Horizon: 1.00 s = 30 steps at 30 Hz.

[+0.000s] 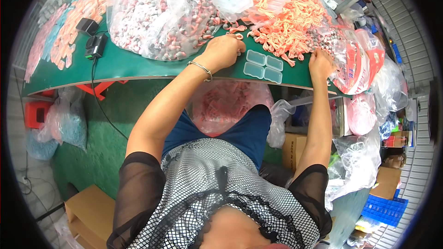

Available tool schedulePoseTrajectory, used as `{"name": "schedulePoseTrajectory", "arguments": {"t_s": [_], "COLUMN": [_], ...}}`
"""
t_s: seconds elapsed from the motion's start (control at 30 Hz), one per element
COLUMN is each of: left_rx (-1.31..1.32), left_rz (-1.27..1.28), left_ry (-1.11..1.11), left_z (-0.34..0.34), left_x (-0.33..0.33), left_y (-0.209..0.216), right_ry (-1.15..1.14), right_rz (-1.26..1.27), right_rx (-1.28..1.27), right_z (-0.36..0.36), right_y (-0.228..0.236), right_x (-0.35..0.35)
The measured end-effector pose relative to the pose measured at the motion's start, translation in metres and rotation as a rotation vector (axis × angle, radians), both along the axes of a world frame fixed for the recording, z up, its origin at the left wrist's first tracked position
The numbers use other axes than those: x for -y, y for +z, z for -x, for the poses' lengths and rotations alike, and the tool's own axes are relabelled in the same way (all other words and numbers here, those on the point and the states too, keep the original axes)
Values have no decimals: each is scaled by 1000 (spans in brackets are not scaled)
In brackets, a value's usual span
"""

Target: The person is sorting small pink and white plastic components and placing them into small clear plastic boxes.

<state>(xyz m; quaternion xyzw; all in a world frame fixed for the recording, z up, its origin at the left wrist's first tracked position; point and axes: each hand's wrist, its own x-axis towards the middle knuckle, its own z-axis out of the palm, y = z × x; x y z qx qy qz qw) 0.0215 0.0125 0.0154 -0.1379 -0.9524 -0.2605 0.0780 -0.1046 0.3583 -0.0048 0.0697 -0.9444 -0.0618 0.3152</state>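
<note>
My left hand point(221, 50) is over the green table, its fingers curled and pinched together beside a small orange cord loop point(237, 36); what they hold is too small to make out. My right hand point(321, 64) reaches to the table's right side with fingertips drawn together at small grey-and-pink pieces point(318, 40). Its grip is partly hidden. Between the hands lie several shallow clear plastic boxes point(254, 70) in a block. Beyond them is a heap of looped orange cords point(295, 16). A big clear bag point(152, 23) of grey-and-pink plug-like pieces lies left of the left hand.
Black adapter-like devices point(96, 46) with a cable sit on the green table point(124, 67). Rows of orange pieces point(69, 41) lie at far left. A red-and-white plastic bag point(362, 64) stands by the right hand. A filled bag point(226, 106) is under the table.
</note>
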Motion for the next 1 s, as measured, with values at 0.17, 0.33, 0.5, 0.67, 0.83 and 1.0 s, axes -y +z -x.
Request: {"name": "schedulePoseTrajectory", "arguments": {"t_s": [0.17, 0.33, 0.5, 0.67, 0.83, 1.0], "left_rx": [-38, -94, -31, -23, -137, -82], "left_rz": [-11, -56, 48, -3, -120, -321], "left_ry": [9, 110, 149, 180, 216, 121], "left_z": [0, -2, -2, -2, -6, -18], "left_x": [0, -9, -10, -15, -16, -16], "left_y": [-6, 0, 1, -1, -4, 5], "right_ry": [260, 534, 529, 629, 498, 490], "right_rz": [339, 425, 454, 492, 673, 900], "right_rx": [30, 292, 409, 333, 340, 257], "right_z": [-25, -70, -76, -76, -77, -81], "right_y": [13, 23, 16, 6, -7, -14], "right_x": [2, 19, 28, 31, 30, 28]}}
